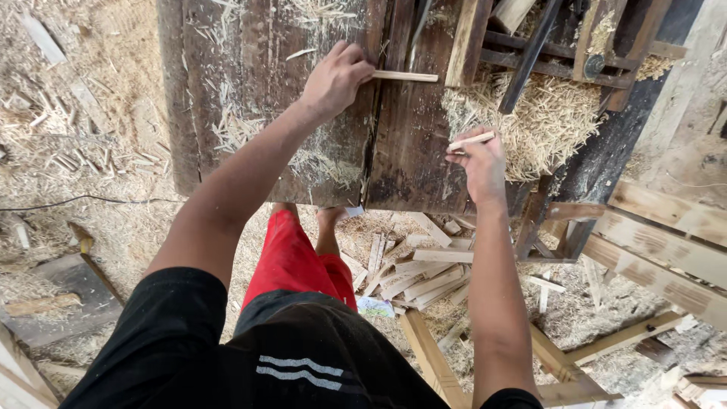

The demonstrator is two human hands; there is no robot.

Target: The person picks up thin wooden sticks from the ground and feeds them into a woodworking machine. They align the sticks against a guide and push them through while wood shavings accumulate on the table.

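Wooden sticks, two in number, are the objects in hand, seen from the head camera looking straight down. Dark plank bench (250,91): the largest element, its boards running away from the viewer, strewn with pale splinters; a narrow slot divides it near the centre. Shaving heap (545,121): straw-coloured wood fibre piled at the bench's right end, beneath a dark frame of crossed bars. Offcut pile (424,273): short pale wood pieces lying on the ground below the bench's near edge, beside the person's red-clad leg (291,261). Left hand (335,78): extended over the bench, fingers closed on the near end of the longer stick (405,76). This stick lies flat, its long axis roughly left to right across the picture, its free end pointing right across the slot, at a right angle to the boards. Right hand (485,163): held at the near right corner of the bench, just beside the shaving heap, fingers pinched on the shorter stick (471,140). That stick also runs left to right, tilted slightly upward at its right end; it projects from both sides of the grip. Whether it rests on the bench or is lifted clear cannot be told from this angle. The two hands are well apart, the left farther from the viewer than the right, each clamped on its own stick.
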